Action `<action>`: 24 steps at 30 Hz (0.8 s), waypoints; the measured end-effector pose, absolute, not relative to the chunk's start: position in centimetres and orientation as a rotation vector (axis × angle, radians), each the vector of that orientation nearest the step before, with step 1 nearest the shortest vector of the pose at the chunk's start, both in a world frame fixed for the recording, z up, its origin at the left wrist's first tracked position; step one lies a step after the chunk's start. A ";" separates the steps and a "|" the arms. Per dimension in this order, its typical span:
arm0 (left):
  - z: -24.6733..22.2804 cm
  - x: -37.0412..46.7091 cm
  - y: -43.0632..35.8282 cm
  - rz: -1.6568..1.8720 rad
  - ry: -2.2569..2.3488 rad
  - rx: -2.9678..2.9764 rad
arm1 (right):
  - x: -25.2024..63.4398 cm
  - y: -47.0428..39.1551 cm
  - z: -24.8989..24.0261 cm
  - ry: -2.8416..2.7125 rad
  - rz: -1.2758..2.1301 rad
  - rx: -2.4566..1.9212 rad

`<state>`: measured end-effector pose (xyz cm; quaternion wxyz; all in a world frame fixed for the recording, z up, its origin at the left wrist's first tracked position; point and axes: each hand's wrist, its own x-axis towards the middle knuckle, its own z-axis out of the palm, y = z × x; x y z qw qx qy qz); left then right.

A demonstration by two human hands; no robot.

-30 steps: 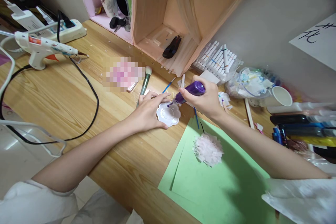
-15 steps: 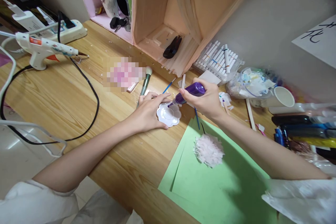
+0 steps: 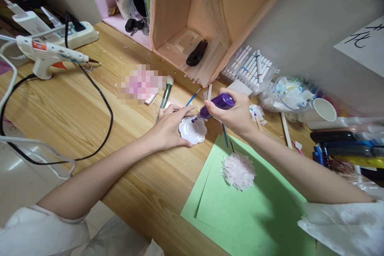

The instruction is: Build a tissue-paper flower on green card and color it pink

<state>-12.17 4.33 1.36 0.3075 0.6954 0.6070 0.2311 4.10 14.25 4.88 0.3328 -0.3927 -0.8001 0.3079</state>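
My left hand [image 3: 171, 126] grips the left rim of a small white flower-shaped palette [image 3: 195, 135], thumb at its near side and fingers at its far side. The palette rests on the wooden table [image 3: 144, 192]. In my right hand [image 3: 237, 112] is a purple squeeze bottle [image 3: 220, 102], tilted with its narrow nozzle down over the palette's far part. Whether the tip touches the palette I cannot tell. Just below my right wrist lies a pale pink ruffled paper flower [image 3: 239, 171] on green sheets [image 3: 234, 220].
A white glue gun [image 3: 45, 56] and its black cord occupy the left side, by a power strip [image 3: 85, 35]. Behind my hands are a makeup-type brush [image 3: 167, 94], an orange-lined box [image 3: 174, 8] and a tray of markers [image 3: 252, 68]. A paper cup [image 3: 322, 111] and paint tubes crowd the right.
Almost nothing differs. The bottle and palette keep their places in my hands, and the whole view has shifted very slightly.
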 end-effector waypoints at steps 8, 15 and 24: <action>1.4 -12.1 4.3 0.611 1.603 1.813 | 4.0 14.5 4.7 -2.088 0.776 -1.033; 1.4 -12.1 4.3 0.617 1.601 1.837 | 4.4 14.4 5.0 -2.112 0.774 -1.009; 1.4 -12.1 4.4 0.596 1.616 1.821 | 4.9 14.8 4.6 -2.104 0.745 -1.100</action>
